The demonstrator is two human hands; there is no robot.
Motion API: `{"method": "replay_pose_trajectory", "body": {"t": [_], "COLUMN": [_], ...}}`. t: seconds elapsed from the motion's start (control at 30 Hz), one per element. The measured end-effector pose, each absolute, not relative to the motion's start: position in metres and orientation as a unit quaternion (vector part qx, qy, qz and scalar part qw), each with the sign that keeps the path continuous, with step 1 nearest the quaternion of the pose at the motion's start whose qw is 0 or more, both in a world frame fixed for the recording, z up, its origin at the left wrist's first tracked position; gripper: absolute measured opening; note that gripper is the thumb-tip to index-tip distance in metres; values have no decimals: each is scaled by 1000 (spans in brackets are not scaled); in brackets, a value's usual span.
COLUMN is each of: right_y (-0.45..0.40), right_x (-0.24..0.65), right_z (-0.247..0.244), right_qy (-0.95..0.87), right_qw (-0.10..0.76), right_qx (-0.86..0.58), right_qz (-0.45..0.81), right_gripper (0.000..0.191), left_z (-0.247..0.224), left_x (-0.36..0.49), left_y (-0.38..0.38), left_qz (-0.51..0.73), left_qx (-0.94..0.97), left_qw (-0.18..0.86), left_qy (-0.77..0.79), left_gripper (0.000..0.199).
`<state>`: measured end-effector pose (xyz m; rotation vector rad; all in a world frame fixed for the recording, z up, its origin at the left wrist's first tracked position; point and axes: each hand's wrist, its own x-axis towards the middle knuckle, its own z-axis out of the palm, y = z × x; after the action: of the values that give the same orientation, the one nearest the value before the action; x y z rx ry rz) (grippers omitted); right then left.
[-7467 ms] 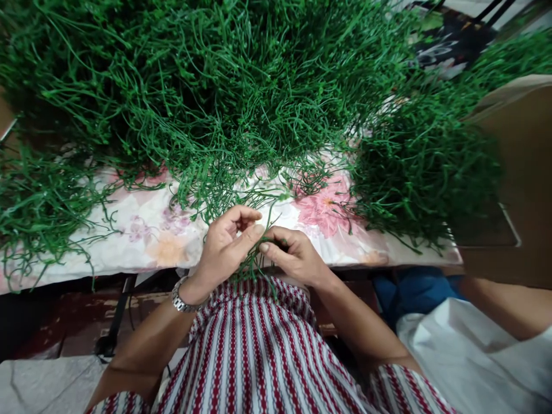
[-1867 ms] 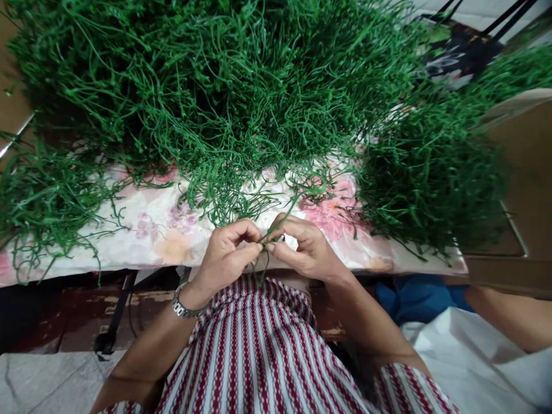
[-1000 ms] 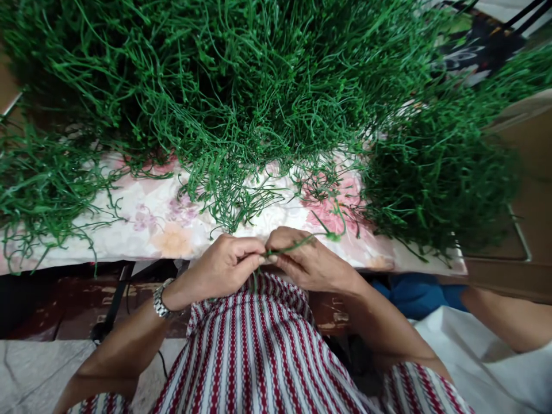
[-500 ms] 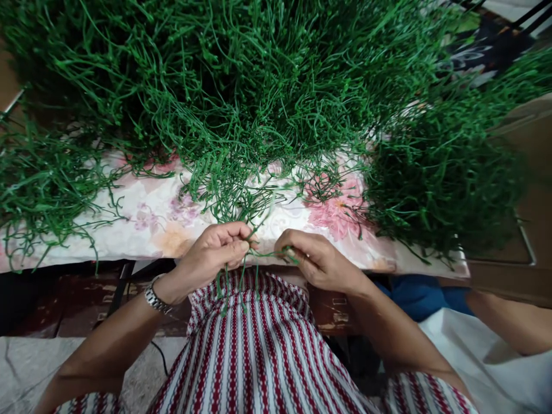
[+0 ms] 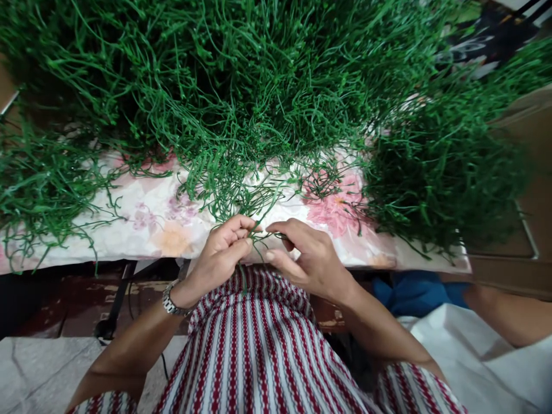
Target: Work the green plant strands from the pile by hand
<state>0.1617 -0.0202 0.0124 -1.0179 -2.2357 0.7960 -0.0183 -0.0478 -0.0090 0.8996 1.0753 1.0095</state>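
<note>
Green heap: big pile of thin green stems (image 5: 241, 86) covers most of the floral cloth (image 5: 142, 230) and spills toward its near edge.
Floral cloth: pale, printed with pink flowers, spread over the table; the landmark for everything below.
Side clump: second mass of green stems (image 5: 435, 172) lies on the right end of the floral cloth, just beside the big pile.
Cardboard: brown sheet (image 5: 530, 190) stands past the right end of the floral cloth.
Striped garment: red and white stripes (image 5: 263, 351) sit below the near edge of the floral cloth (the person's own lap).
White fabric: lies low to the right of the floral cloth (image 5: 470, 356), beside another person's forearm (image 5: 509, 313).
Left hand: left hand (image 5: 222, 256) hovers at the near edge of the floral cloth, thumb and forefinger pinched on the held sprig, other fingers curled in.
Right hand: right hand (image 5: 308, 261) is close beside it, forefinger and thumb tips closed on the same sprig.
Wristwatch: metal band (image 5: 171, 300) on the left wrist.
Held sprig: few green strands (image 5: 254, 236) between both hands, at the middle of the near edge of the floral cloth, one strand hanging down over the stripes.
</note>
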Motion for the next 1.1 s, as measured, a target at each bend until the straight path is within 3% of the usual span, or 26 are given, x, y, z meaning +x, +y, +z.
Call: {"method": "replay_pose_trajectory", "body": {"t": [0.1,0.27,0.6,0.77,0.93,1.1], "right_y": [-19,-17,-21,-20,-20,-18], "right_x": [154,153,152,150,147,142], "right_z": [4,-1,-4,-5,-5,-6], "right_qy": [-857,-852,-864,-871,-832,-777], "right_qw": [226,194,228,225,260,314], "right_qx": [-361,-343,-318,-316,-312,-296], "right_qz": [292,344,317,301,377,459], "right_gripper": [37,18,20,21,17,12], "left_z": [-9,-8,-14,-16,-9,-5], "left_x": [-17,-20,-22,-13,-6,-7], "left_y": [-50,-51,-52,-54,-55,-54], "left_qz": [448,420,451,535,619,607], "left_qx": [413,417,396,318,282,207], "left_qw": [647,682,682,669,633,687], "left_qy": [459,430,419,406,370,341], "left_gripper": [13,8,7,9,7,6]}}
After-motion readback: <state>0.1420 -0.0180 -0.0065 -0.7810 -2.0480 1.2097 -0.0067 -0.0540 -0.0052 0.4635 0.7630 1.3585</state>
